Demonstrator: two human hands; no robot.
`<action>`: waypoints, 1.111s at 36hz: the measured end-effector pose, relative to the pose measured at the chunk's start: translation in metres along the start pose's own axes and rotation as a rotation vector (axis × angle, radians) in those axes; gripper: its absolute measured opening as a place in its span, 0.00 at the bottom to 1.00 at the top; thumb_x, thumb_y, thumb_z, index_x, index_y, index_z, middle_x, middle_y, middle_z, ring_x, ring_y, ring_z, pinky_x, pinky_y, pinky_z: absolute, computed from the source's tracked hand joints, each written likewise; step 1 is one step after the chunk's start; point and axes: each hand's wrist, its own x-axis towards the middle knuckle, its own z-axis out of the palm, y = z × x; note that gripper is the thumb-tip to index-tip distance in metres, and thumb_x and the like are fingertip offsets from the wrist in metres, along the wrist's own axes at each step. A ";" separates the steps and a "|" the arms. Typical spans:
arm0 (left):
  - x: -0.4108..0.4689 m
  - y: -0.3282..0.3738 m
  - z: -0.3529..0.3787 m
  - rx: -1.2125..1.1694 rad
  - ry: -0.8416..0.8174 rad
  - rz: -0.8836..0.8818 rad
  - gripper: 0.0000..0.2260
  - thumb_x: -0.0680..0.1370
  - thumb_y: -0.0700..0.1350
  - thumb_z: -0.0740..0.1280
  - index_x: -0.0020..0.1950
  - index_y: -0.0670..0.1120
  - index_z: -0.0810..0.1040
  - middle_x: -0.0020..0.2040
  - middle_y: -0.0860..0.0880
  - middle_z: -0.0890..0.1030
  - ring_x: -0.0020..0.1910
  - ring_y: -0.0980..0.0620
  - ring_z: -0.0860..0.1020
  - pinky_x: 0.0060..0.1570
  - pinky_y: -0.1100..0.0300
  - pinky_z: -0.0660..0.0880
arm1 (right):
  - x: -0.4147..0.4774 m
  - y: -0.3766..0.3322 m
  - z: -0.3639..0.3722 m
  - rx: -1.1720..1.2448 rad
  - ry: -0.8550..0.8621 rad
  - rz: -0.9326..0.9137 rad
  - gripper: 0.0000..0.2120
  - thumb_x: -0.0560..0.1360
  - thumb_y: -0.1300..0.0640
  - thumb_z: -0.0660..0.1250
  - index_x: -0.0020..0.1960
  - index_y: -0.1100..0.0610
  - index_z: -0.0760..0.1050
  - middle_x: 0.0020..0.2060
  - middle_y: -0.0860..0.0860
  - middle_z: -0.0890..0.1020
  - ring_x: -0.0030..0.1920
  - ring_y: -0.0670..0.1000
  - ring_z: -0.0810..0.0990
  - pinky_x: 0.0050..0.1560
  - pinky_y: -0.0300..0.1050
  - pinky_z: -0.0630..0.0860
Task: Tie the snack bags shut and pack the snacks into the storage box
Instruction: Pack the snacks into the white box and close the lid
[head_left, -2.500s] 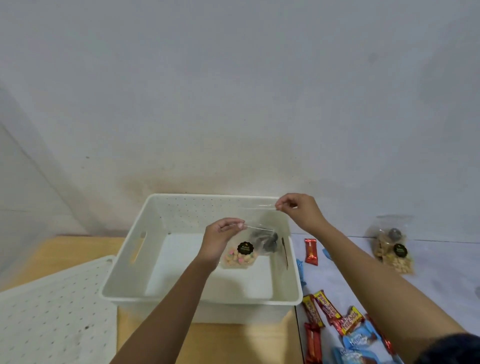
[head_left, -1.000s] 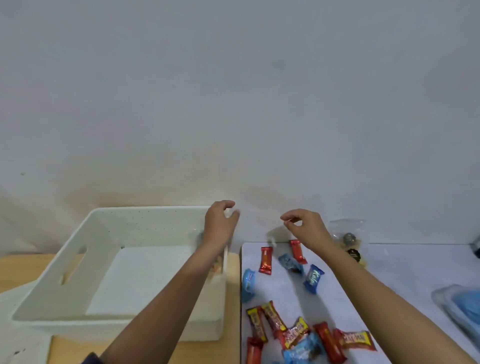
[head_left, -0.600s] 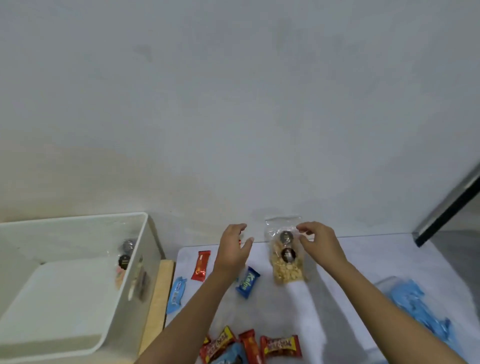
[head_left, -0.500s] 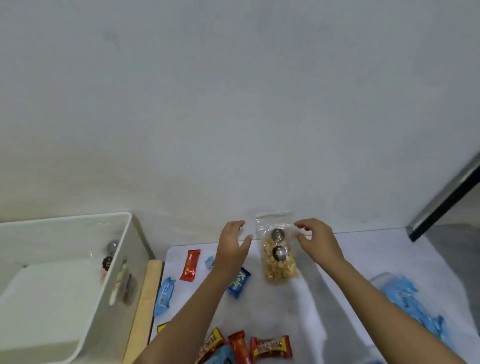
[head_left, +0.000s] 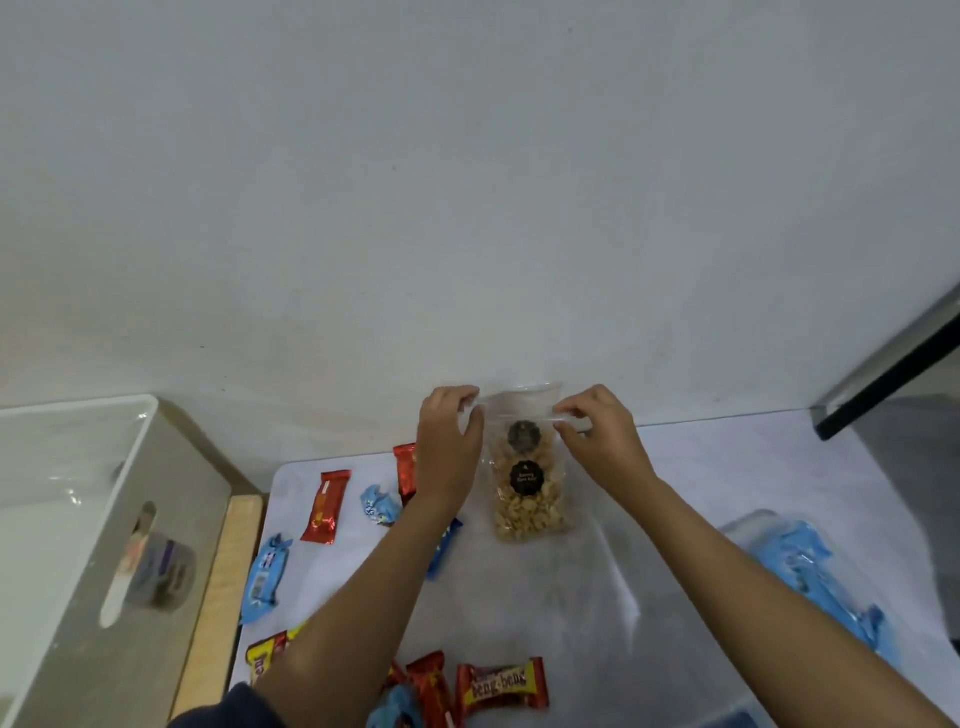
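A clear snack bag (head_left: 529, 499) of pale nuts with two round black labels stands upright on the white cloth, near the wall. My left hand (head_left: 450, 447) pinches the bag's top left corner. My right hand (head_left: 597, 435) pinches its top right corner. The white storage box (head_left: 156, 499) stands at the far left, and another snack bag (head_left: 156, 566) shows dimly through the slot in its side wall.
Wrapped candy bars lie loose on the white cloth (head_left: 649, 571): a red one (head_left: 326, 506), blue ones (head_left: 265, 579), and a red-yellow bar (head_left: 501, 683) at the front. A blue plastic pack (head_left: 810, 571) lies at the right. A wooden tabletop strip (head_left: 223, 587) separates box and cloth.
Both hands left the box, where the first snack bag stays, moved right to the nut bag and took its top corners. The view swung right with them.
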 end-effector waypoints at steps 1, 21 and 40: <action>0.001 0.000 0.001 -0.001 -0.003 -0.001 0.08 0.77 0.40 0.65 0.55 0.41 0.78 0.51 0.46 0.79 0.51 0.51 0.75 0.52 0.62 0.72 | 0.001 0.001 0.001 0.016 -0.001 0.003 0.06 0.74 0.61 0.68 0.50 0.57 0.79 0.45 0.49 0.74 0.48 0.48 0.75 0.50 0.42 0.76; -0.006 0.018 -0.033 -0.154 -0.294 0.081 0.07 0.77 0.36 0.62 0.42 0.43 0.77 0.38 0.50 0.79 0.39 0.59 0.76 0.41 0.69 0.71 | -0.048 -0.035 -0.025 0.317 -0.060 0.200 0.10 0.76 0.63 0.64 0.39 0.52 0.75 0.39 0.49 0.79 0.40 0.45 0.76 0.44 0.33 0.71; 0.025 0.081 -0.252 -0.429 -0.186 0.223 0.10 0.78 0.38 0.62 0.42 0.53 0.75 0.39 0.52 0.80 0.41 0.59 0.79 0.49 0.64 0.75 | -0.085 -0.233 -0.048 0.482 0.396 -0.059 0.11 0.76 0.68 0.61 0.39 0.55 0.72 0.35 0.50 0.76 0.33 0.42 0.75 0.36 0.31 0.70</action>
